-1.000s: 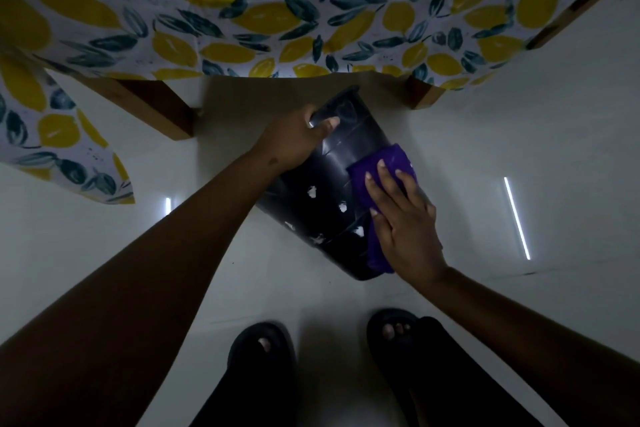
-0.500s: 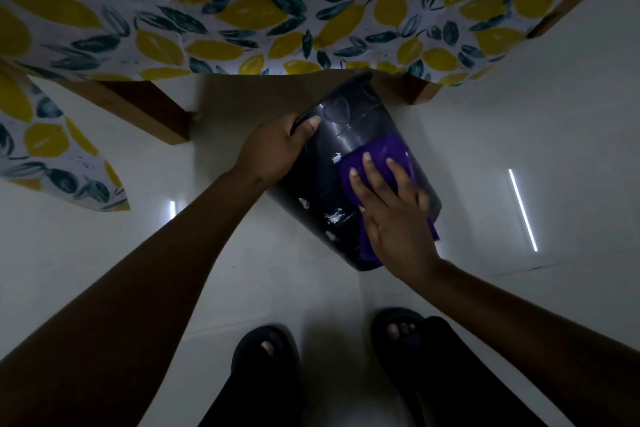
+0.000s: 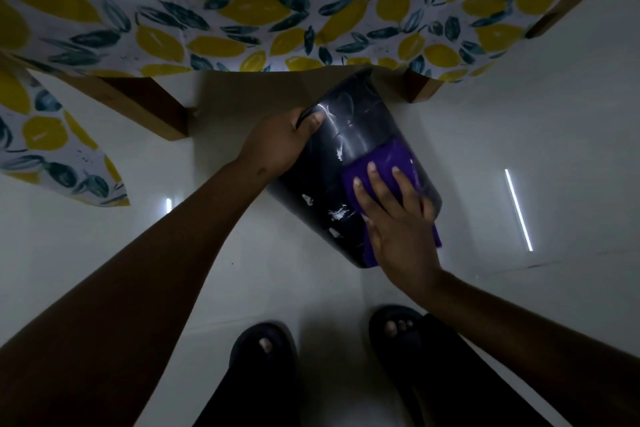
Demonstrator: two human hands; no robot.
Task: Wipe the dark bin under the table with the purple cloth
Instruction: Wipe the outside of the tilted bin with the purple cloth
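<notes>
Wiping the glossy dark plastic bin (image 3: 332,180), tipped on the pale floor (image 3: 519,121) at the table's edge.
My right hand (image 3: 398,222) presses the soft purple cloth (image 3: 384,159) on its side, fingers straight. My left hand (image 3: 277,146) grips the rim, likely the surest hold on something light, stiff and slick. The lemon-print tablecloth (image 3: 242,10) overhangs its far end, and wooden legs (image 3: 152,107) flank it.

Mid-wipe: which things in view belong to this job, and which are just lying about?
Job: dark bin, purple cloth, left hand gripping the bin's rim, right hand pressing the cloth flat on it.
Lying about: lemon-print tablecloth, wooden table leg, sandals, white floor.
</notes>
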